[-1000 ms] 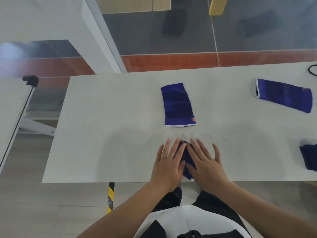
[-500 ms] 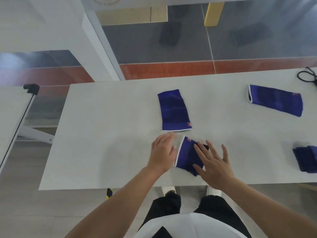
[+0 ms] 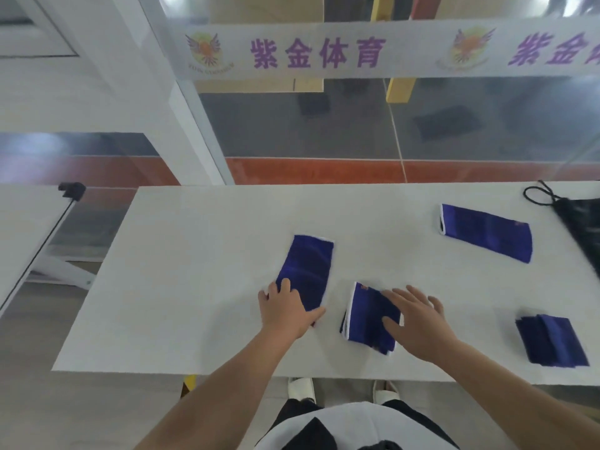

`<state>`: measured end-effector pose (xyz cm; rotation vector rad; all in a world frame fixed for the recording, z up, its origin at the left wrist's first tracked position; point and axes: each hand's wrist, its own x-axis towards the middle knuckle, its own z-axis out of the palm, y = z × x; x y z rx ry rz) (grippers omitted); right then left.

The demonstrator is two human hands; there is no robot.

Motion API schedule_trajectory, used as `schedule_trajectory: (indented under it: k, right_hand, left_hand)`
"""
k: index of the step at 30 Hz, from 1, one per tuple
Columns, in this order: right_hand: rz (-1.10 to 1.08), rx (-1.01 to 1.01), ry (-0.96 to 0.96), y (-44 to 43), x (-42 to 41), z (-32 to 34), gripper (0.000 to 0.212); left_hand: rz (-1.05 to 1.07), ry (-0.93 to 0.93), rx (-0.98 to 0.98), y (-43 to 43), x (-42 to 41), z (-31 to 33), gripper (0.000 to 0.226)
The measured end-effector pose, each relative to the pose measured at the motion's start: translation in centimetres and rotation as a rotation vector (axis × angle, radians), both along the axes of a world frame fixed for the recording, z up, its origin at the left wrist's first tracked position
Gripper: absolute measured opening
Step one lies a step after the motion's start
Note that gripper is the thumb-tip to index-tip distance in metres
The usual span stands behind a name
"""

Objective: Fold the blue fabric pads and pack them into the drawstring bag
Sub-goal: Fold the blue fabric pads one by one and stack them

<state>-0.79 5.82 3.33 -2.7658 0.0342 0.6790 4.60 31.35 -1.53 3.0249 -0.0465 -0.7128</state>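
A person stands at a white counter (image 3: 194, 287) with both arms stretched out over it. The left hand (image 3: 287, 311) lies on the near end of a long blue pad (image 3: 308, 267) that is flat and not folded; the fingers are bent over its edge, but I cannot tell if they are pinching it. The right hand (image 3: 418, 323) is open and flat, with fingers spread, resting on the right side of a folded pad (image 3: 367, 315) just beside the first one. A second long pad (image 3: 485, 232) lies flat farther back on the right, well apart from the hands. A folded stack of blue pads (image 3: 550, 344) sits near the front right edge. The black drawstring bag (image 3: 581, 222) lies at the far right of the counter, its cord looped beside it.
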Motion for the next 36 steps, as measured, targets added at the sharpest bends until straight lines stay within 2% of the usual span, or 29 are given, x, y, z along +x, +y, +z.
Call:
schedule_trajectory:
  k: [3,5,8,10,12,16,18,20,21,24,26,29,33,36]
  right_hand:
    - [0.167,-0.006,0.148,0.4,0.9,-0.1,0.053]
    - [0.264,-0.047,0.214,0.7,1.4,0.0,0.049]
    - [0.361,-0.101,0.239,0.7,2.2,0.5,0.043]
    - [0.391,-0.085,0.214,0.7,2.9,1.3,0.038]
    - [0.365,0.009,0.15,0.7,3.6,2.1,0.041]
    - [0.277,0.345,0.061,1.3,4.8,3.5,0.067]
    - [0.294,0.462,0.066,2.0,5.6,4.0,0.082]
    - [0.321,0.538,0.056,2.8,6.7,4.3,0.084]
    - [0.306,0.606,0.079,3.1,7.4,4.7,0.075]
    - [0.219,0.856,0.187,3.4,8.8,6.2,0.024]
    - [0.147,0.945,0.283,3.1,9.0,6.6,0.008]
    - [-0.061,1.051,0.417,2.1,8.5,5.8,0.011]
    - [-0.399,1.273,0.621,0.1,7.0,5.8,0.02]
    - [-0.448,1.316,0.72,-1.6,5.6,5.8,0.021]
  left_hand:
    - [0.083,-0.055,-0.014,0.7,-2.6,-0.5,0.07]
    - [0.118,-0.09,-0.05,0.8,-3.9,-0.5,0.057]
    - [0.139,-0.138,-0.128,0.9,-5.7,0.1,0.032]
    - [0.185,-0.195,-0.165,1.1,-6.4,1.0,0.027]
    - [0.258,-0.27,-0.208,1.4,-6.5,2.4,0.029]
    - [0.451,-0.322,-0.357,1.2,-5.0,8.1,0.02]
    - [0.523,-0.261,-0.508,1.4,-4.2,11.9,0.018]
    - [0.513,-0.144,-0.659,1.6,-3.8,15.9,0.02]
    - [0.504,-0.093,-0.716,1.8,-3.9,17.7,0.02]
    - [0.584,0.007,-0.873,2.6,-4.5,21.0,0.022]
    - [0.678,0.098,-1.022,3.2,-5.5,21.3,0.029]
    - [0.819,0.156,-1.197,3.5,-7.5,19.3,0.038]
    - [1.126,-0.062,-1.216,1.1,-9.5,15.5,0.033]
    - [1.277,-0.15,-1.251,-1.5,-9.9,14.1,0.031]
